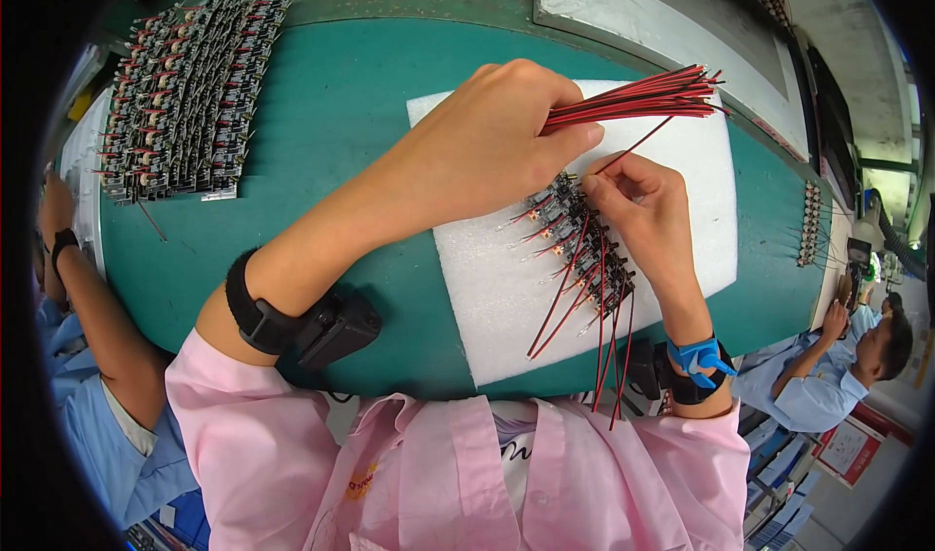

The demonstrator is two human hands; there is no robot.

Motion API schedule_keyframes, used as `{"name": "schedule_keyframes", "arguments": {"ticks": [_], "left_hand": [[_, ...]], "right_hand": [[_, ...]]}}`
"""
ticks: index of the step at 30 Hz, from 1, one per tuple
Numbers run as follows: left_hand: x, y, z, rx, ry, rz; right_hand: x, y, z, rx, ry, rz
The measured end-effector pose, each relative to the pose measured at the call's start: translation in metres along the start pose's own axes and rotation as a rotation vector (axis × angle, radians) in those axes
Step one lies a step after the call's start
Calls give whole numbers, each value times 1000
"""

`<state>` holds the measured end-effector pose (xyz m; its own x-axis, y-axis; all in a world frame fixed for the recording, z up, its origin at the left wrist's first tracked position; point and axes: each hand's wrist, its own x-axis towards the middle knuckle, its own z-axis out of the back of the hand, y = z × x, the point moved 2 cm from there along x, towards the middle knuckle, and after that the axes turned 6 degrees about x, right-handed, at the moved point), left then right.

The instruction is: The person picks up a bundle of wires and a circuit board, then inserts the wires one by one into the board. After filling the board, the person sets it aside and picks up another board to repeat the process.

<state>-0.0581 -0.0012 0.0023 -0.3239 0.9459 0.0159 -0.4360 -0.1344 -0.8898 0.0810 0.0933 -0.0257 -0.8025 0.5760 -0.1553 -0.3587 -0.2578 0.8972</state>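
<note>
My left hand [521,128] is closed around a bundle of red and black wires [643,100] whose cut ends fan out to the right. Just below it, my right hand [643,196] pinches a single wire [638,144] between thumb and fingers, close to the upper end of a circuit board panel [584,244]. Several red and black wires hang from that panel toward my body. The panel lies tilted on a white foam sheet [487,308]. My left fingertips partly cover the panel's top, so the pinched wire's end is hard to see.
A stack of similar circuit board panels [190,93] lies at the table's far left. Another board strip [809,225] sits at the right edge of the green table [341,93]. Behind stands a grey-white metal frame [672,45]. People in blue work at both sides.
</note>
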Motion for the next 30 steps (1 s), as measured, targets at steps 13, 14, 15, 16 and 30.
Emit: {"name": "schedule_keyframes", "arguments": {"ticks": [13, 14, 15, 16, 30], "left_hand": [[1, 0, -2, -2, -3, -17], [1, 0, -2, 2, 1, -20], [1, 1, -2, 7, -5, -25], [1, 2, -2, 11, -11, -32], [1, -2, -1, -80, -120, -45]], "right_hand": [[6, 2, 2, -52, 65, 15], [6, 2, 2, -52, 68, 14], [6, 2, 2, -52, 72, 14], [6, 2, 2, -53, 75, 14], [0, 12, 0, -194, -2, 240]]}}
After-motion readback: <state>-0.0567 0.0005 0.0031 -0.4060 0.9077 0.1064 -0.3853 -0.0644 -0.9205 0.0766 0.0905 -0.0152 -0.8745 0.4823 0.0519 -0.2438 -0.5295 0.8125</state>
